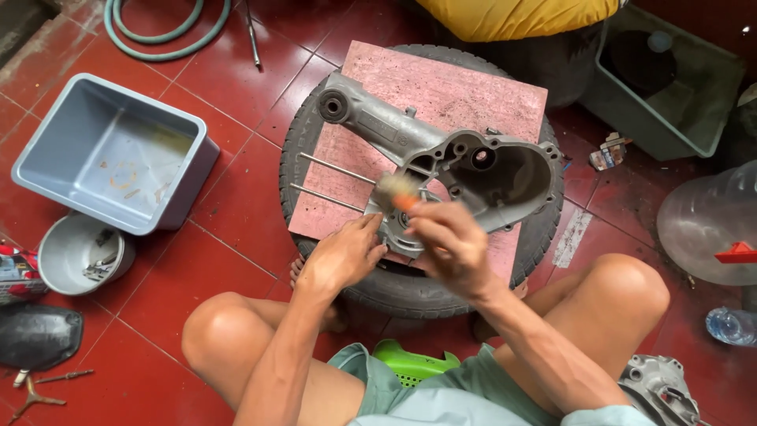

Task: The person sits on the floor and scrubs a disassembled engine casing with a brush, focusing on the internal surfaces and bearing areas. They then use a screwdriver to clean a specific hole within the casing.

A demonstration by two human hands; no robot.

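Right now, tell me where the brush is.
In the head view, the brush is centre frame, in the right hand, its bristles on the grey engine casing.

Red tile floor [197, 260] all around. Off to the left there's a grey plastic tub [114, 154], with a small round bucket [79, 254] touching its near corner. A green hose [162, 31] is coiled at the top left. On the right sit a big clear water jug [706, 225] and a small plastic bottle [731, 325].
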